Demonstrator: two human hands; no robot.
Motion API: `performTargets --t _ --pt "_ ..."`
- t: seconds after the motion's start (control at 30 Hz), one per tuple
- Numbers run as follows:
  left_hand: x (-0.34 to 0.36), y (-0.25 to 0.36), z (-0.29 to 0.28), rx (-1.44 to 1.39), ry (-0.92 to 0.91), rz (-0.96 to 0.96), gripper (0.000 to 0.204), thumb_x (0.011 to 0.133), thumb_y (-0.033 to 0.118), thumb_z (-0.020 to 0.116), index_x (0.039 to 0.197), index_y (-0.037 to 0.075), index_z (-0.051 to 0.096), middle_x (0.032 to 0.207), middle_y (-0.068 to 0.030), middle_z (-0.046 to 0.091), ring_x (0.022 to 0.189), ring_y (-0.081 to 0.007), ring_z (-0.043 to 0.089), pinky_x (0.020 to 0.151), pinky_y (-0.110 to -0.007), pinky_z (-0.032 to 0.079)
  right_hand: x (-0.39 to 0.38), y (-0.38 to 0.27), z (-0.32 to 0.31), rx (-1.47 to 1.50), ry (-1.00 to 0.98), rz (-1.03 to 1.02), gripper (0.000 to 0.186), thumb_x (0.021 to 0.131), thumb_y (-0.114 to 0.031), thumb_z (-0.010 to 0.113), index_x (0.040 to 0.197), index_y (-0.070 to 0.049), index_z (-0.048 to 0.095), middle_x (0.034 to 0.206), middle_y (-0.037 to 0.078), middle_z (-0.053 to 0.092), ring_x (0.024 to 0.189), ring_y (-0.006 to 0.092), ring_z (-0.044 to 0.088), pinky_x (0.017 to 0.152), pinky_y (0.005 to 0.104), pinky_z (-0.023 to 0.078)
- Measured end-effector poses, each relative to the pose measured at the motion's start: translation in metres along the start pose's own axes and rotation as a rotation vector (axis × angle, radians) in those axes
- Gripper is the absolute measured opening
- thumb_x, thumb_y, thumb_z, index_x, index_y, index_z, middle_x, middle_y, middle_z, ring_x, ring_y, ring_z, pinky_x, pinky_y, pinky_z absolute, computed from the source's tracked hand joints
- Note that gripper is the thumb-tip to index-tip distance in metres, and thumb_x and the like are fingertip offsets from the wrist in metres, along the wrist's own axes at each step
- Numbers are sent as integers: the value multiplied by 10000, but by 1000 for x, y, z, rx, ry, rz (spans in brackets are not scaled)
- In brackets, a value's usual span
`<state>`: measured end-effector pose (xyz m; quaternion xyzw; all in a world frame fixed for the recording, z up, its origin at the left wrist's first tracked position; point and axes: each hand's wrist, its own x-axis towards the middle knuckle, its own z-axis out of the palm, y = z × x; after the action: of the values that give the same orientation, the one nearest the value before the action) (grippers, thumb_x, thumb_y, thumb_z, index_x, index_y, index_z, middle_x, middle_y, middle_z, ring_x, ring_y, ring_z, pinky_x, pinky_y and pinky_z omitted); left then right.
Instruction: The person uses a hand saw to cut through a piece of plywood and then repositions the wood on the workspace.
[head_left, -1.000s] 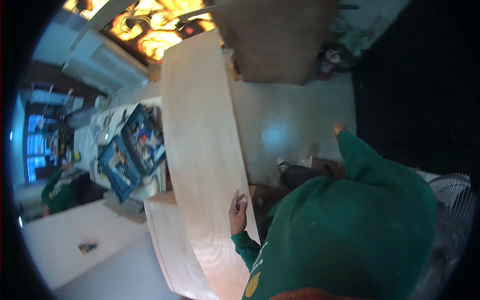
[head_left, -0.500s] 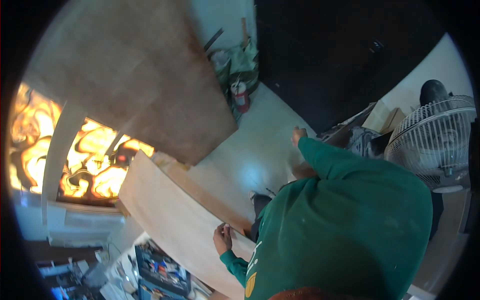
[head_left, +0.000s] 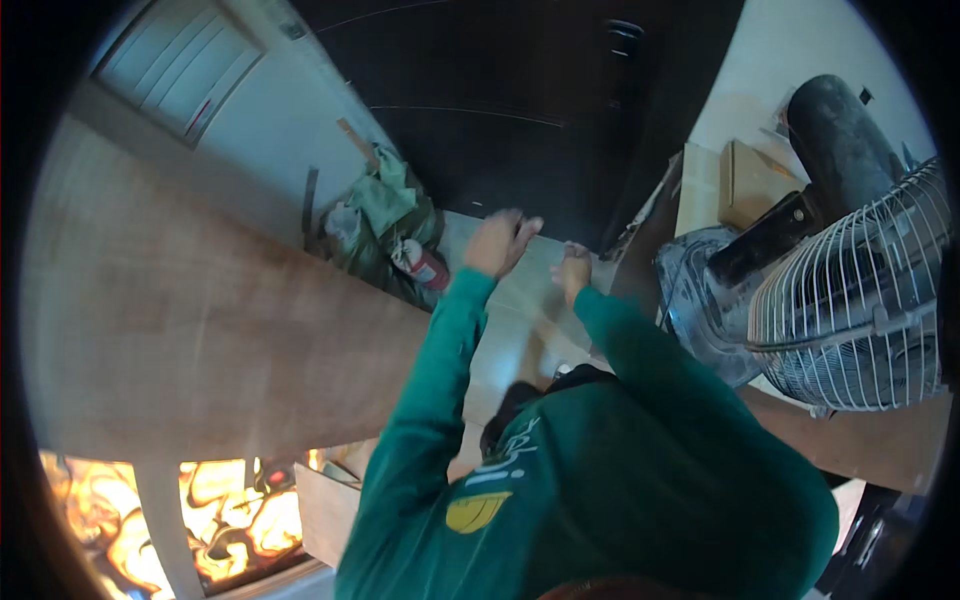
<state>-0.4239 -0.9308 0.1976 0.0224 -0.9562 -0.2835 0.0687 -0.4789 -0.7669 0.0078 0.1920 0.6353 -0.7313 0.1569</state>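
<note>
The left hand point(head_left: 500, 243) is blurred, thumb apart from the fingers; the right hand point(head_left: 573, 272) is curled, its grip impossible to tell. A red canister point(head_left: 427, 270) shows leftward, beside green bags point(head_left: 388, 203).

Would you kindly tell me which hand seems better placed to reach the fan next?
Probably the right hand: it looks nearer the fan, while the left hand is farther to the left.

The left hand point(head_left: 497, 243) is blurred (its fingers smear together). The view's curved edge cuts off the wire-caged fan point(head_left: 860, 322) on the right and the brown board point(head_left: 200, 310) on the left. The green sweater point(head_left: 640, 480) mostly hides the dark-clad legs point(head_left: 508, 412).
</note>
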Motion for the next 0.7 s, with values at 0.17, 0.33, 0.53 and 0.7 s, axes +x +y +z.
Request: performTargets --t 0.17,0.33,0.53,0.7 --pt "155 47 52 -3 -114 98 574 1027 600 594 1093 49 738 1105 -251 759 1096 -471 709 953 -573 554 -67 -21 -47 -48 -104 -3 388 1118 -347 549 1411 -93 552 1058 60 621 764 176 699 622 319 565" --pt "268 69 91 31 -162 110 769 1016 682 541 1170 -48 726 1182 -320 734 1176 -490 692 1027 -563 542 -76 -105 -52 -15 74 -415 487 1130 -348 523 1496 -27 512 1071 89 634 793 140 669 659 299 556" --pt "354 44 138 -88 -287 154 642 998 607 613 1086 -16 737 1047 -251 771 1042 -419 750 910 -522 584 -49 -238 -21 -58 262 -741 559 1123 -388 568 1531 -16 482 1128 66 610 846 115 652 744 268 553" --pt "363 21 156 -301 -465 497 421 986 310 686 1277 7 656 1208 -166 743 1090 -317 736 830 -447 633 9 -344 11 -389 630 -961 526 1089 -362 585 1437 31 546 1273 270 649 1092 400 684 993 470 553"
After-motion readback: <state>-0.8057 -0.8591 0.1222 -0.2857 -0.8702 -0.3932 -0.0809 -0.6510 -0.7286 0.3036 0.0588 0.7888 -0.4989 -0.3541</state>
